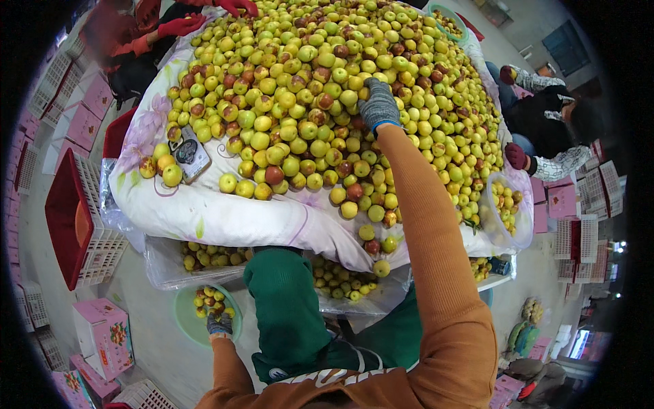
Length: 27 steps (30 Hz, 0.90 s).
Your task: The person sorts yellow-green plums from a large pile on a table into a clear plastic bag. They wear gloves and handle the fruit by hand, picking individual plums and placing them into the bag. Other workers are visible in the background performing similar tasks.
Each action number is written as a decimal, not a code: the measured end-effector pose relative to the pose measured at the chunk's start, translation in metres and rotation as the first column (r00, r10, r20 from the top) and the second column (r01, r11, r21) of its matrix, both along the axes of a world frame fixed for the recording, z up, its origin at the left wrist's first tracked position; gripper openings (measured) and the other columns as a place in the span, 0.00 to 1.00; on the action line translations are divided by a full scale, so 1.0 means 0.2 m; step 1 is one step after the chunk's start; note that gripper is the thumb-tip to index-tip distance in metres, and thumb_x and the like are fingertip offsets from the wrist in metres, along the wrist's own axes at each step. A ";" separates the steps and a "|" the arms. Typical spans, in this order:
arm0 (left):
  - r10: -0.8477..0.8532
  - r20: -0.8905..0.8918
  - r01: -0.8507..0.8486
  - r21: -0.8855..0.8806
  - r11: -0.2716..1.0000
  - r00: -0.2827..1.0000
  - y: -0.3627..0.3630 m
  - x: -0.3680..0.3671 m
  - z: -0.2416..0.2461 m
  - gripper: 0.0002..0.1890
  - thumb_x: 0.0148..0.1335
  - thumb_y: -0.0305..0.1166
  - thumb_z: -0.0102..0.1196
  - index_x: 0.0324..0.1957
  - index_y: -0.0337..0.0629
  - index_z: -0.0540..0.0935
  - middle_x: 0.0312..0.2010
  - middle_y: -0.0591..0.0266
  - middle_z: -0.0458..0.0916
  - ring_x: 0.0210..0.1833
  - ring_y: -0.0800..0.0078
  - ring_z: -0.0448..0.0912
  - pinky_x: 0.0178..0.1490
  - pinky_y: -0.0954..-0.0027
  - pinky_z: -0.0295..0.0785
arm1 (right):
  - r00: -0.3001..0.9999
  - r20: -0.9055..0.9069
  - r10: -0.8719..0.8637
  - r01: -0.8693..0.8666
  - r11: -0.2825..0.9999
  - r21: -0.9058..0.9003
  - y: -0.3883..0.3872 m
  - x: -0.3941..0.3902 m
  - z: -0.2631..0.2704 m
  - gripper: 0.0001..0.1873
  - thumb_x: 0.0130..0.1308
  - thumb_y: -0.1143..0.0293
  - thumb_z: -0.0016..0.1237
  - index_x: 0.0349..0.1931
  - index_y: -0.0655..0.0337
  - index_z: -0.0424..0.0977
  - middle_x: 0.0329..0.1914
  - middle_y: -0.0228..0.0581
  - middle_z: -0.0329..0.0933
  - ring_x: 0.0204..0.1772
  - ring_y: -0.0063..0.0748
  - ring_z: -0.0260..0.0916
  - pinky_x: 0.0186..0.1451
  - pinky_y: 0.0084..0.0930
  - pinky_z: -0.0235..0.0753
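A large heap of yellow-green and reddish-brown jujubes [306,128] covers a table spread with a white floral cloth [219,217]. My right hand [379,105], in a grey knit glove, reaches into the middle of the heap, its fingers curled at a yellow jujube; whether it grips the fruit is unclear. Down at the left, my left hand [219,324], also gloved, is at the jujubes in a light green basin [191,332] on the floor; its fingers are partly hidden, and any hold is unclear. A phone or card-like item with a ring [191,155] lies on the cloth.
Bins of jujubes [163,266] stand beneath the table edge. A clear plastic tub [521,232] sits at the right corner, a green basin [466,33] at the far right. Red-lined white crates [104,245] and pink cartons [110,342] stand left. People in red gloves work at both sides.
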<state>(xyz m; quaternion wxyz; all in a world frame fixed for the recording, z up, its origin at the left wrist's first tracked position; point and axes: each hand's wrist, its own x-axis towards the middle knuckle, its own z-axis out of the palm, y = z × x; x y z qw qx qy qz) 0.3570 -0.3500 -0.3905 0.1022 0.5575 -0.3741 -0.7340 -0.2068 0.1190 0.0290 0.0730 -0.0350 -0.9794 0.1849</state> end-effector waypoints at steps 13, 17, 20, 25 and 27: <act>0.295 -0.311 -0.372 -0.229 0.900 0.904 -0.10 -0.57 0.91 0.20 0.67 0.33 0.48 0.58 0.32 0.68 0.59 0.51 0.67 0.54 0.56 0.71 0.55 0.58 0.75 | 0.892 0.047 0.450 0.338 -0.595 -0.729 0.29 0.90 0.12 0.26 0.68 0.51 0.44 0.57 0.63 0.67 0.37 0.46 0.76 0.33 0.38 0.75 0.33 0.29 0.80; 0.103 -0.499 -0.239 -0.216 0.947 0.861 0.02 -0.86 1.20 0.23 0.67 0.34 0.46 0.62 0.37 0.63 0.58 0.50 0.67 0.56 0.53 0.71 0.59 0.54 0.72 | 0.923 0.025 0.383 0.299 -0.675 -0.674 0.36 1.21 0.21 0.27 0.66 0.47 0.47 0.49 0.64 0.69 0.37 0.48 0.76 0.32 0.39 0.74 0.32 0.29 0.80; -0.081 -0.572 -0.085 -0.258 0.962 0.816 0.17 -1.07 1.43 0.23 0.67 0.34 0.46 0.63 0.43 0.62 0.56 0.50 0.69 0.54 0.52 0.73 0.59 0.56 0.72 | 0.941 0.029 0.336 0.278 -0.725 -0.630 0.41 1.37 0.27 0.25 0.65 0.48 0.49 0.47 0.62 0.70 0.35 0.45 0.76 0.32 0.37 0.75 0.29 0.26 0.79; -0.270 -0.721 0.101 -0.268 0.958 0.639 0.58 -1.29 1.83 0.23 0.65 0.31 0.49 0.62 0.45 0.64 0.55 0.51 0.73 0.50 0.58 0.75 0.55 0.61 0.73 | 0.936 -0.116 0.331 0.188 -0.752 -0.631 0.52 1.58 0.36 0.23 0.61 0.52 0.55 0.46 0.61 0.70 0.37 0.45 0.76 0.36 0.39 0.76 0.33 0.29 0.81; -0.331 -0.759 0.192 -0.270 0.944 0.561 0.75 -1.33 1.97 0.24 0.64 0.29 0.49 0.62 0.45 0.64 0.55 0.51 0.73 0.50 0.61 0.75 0.54 0.64 0.73 | 0.974 -0.019 0.224 0.166 -0.772 -0.613 0.54 1.68 0.39 0.21 0.62 0.56 0.56 0.47 0.62 0.70 0.39 0.45 0.76 0.40 0.39 0.77 0.34 0.29 0.82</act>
